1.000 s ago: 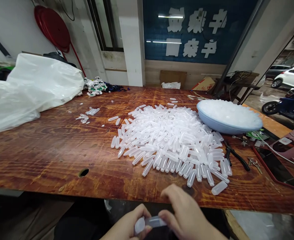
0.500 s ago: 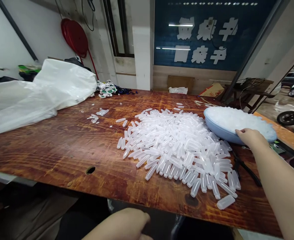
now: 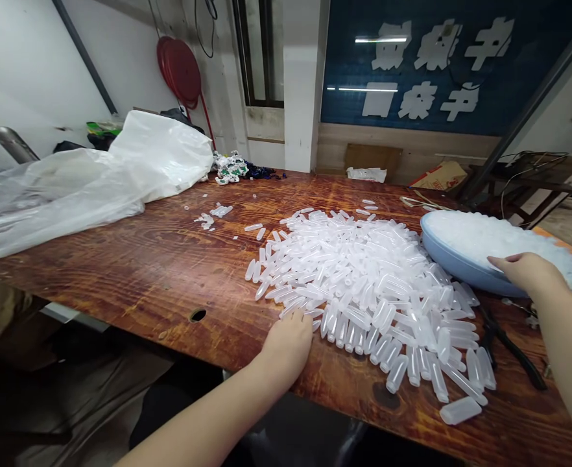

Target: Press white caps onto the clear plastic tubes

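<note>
A broad heap of translucent white plastic tubes (image 3: 364, 266) lies on the brown wooden table, several of them in a rough row along its near side. At the heap's front left edge is my left hand (image 3: 290, 340), knuckles up and fingers curled down against the tubes. Its fingertips are hidden, so what they hold cannot be made out. To the right stands a light blue basin (image 3: 461, 263) filled with whitish translucent pieces. My right hand (image 3: 534, 272) is over its near rim, thumb and fingers drawn together; anything between them is too small to make out.
Black-handled pliers (image 3: 514, 347) lie right of the heap. A large clear plastic sheet (image 3: 159, 149) covers the table's left rear, beside small white and green parts (image 3: 231, 167). The table (image 3: 135, 285) has a round hole (image 3: 198, 316) near its front edge.
My left hand has come up from below the table's front edge to the tubes. My right hand remains at the basin's rim. The view has turned slightly left.
</note>
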Demonstrator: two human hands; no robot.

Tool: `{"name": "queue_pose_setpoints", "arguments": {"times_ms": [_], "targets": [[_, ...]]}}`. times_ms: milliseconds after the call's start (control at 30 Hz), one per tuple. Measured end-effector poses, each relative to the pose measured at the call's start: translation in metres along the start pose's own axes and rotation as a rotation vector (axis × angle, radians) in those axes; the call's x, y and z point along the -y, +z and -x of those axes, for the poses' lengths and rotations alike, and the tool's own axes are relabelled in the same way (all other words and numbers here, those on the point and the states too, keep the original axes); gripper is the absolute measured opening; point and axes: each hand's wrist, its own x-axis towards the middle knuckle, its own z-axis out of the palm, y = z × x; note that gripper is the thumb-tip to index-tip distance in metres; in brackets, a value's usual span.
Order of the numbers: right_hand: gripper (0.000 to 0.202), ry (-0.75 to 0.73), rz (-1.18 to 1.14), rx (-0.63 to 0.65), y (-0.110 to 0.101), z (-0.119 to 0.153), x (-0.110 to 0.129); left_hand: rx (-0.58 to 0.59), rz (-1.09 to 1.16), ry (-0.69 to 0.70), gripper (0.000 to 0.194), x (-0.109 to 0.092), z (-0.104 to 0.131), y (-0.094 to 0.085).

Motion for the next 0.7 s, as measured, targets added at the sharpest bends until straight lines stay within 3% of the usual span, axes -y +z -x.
{"name": "queue_pose_setpoints", "arguments": {"times_ms": [67,133,200,267,367,433,567,700], "targets": [[0.053,0.122,-0.091,0.002,-0.011,0.026,0.012,0.001,0.069,-0.014,0.033,0.004,0.006,0.003],[0.053,0.051,-0.272,-0.077,-0.018,0.062,0.030,-0.066,0.234,-0.010,0.038,0.010,0.016,0.004],[0.046,-0.053,-0.467,-0.044,-0.017,0.109,0.051,-0.111,0.508,0.009,0.044,0.014,0.028,0.002],[0.037,-0.255,-0.621,0.138,-0.012,0.164,0.073,-0.060,0.893,0.020,0.045,0.014,0.040,-0.003],[0.021,-0.746,-0.785,0.340,0.001,0.247,0.101,0.033,1.506,-0.015,0.032,0.008,0.051,-0.005],[0.018,-0.905,-0.917,0.361,0.009,0.288,0.114,0.063,1.748,-0.064,0.032,0.003,0.054,-0.002],[0.029,-0.914,-1.054,0.253,0.015,0.318,0.121,0.150,1.856,-0.110,0.040,-0.001,0.059,0.009],[0.036,-1.198,-0.946,0.252,0.010,0.315,0.114,0.375,1.880,-0.014,0.040,0.006,0.060,0.014]]}}
